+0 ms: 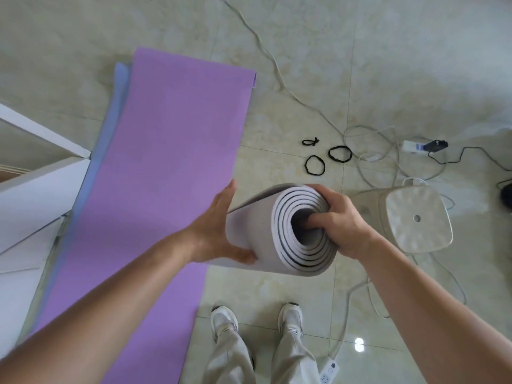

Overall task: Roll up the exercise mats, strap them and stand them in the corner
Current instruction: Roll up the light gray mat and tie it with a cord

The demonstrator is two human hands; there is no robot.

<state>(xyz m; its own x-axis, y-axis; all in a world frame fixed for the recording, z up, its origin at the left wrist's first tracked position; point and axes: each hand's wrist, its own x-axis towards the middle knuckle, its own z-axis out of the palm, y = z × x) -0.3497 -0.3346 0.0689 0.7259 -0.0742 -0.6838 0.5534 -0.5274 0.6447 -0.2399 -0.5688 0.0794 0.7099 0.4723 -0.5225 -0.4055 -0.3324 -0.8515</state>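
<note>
A rolled pale grey mat (279, 253) is held up in the air with its spiral end facing me. My right hand (339, 223) grips that end, thumb pushed into the hollow core. My left hand (221, 225) presses flat against the roll's left side, thumb under it. Flat on the floor to the left lies a purple mat (166, 173), over a blue mat (119, 87) whose edge shows along its left side. Three black elastic loops (340, 154) lie on the tiles beyond the roll.
A white stool (418, 217) stands on the right among white cables (277, 62) and a power strip (412, 146). Another power strip (329, 371) lies near my shoes (224, 318). White furniture (36, 187) borders the mats on the left.
</note>
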